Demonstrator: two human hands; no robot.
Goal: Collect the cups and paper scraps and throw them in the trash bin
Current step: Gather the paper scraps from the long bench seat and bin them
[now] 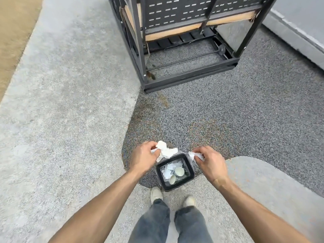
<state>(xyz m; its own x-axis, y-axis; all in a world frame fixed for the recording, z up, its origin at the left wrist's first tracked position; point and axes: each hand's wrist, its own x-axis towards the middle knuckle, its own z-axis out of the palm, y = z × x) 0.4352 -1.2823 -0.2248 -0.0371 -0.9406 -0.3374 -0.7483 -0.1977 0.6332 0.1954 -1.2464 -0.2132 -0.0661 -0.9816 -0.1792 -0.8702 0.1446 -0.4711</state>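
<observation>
Each hand (pixel 143 156) (pixel 209 161) grips paper scraps (pixel 165 149) over the bin's rim (pixel 190 170).

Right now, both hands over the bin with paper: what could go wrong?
1. The left hand holds its paper wad near the bin's far-left rim, not over the opening; dropped there, it may land on the ground.
2. The right hand pinches a small scrap just past the right rim; it could miss too.
3. Cups and paper already lie inside; a wad may bounce.
</observation>
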